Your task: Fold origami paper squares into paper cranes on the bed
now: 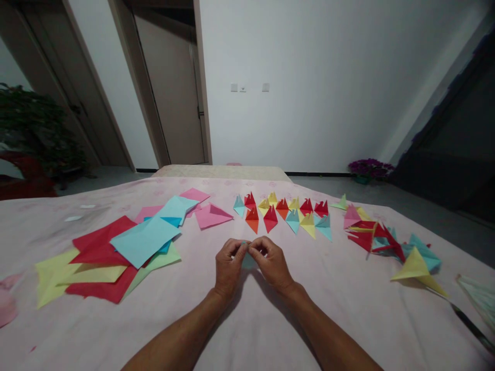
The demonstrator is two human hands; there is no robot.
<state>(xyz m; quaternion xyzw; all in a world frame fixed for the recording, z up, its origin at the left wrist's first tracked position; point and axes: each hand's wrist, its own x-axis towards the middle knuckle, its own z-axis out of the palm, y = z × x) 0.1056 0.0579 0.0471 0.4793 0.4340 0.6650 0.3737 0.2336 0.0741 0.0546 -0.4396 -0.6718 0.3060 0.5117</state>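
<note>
My left hand (229,267) and my right hand (270,263) meet at the middle of the pink cloth, fingertips pinched together on a small light-blue folded paper (247,259). Most of that paper is hidden between the fingers. Just beyond the hands lies a row of several folded paper shapes (282,212) in red, yellow, blue and orange. To the left of my left hand is a loose pile of flat coloured paper sheets (116,250).
The pink cloth-covered table (247,319) fills the foreground. A cluster of folded red, blue and yellow pieces (390,245) lies at the right. A dark rod-like object (469,324) lies near the right edge. Doors, a plant and purple flowers (369,168) stand behind.
</note>
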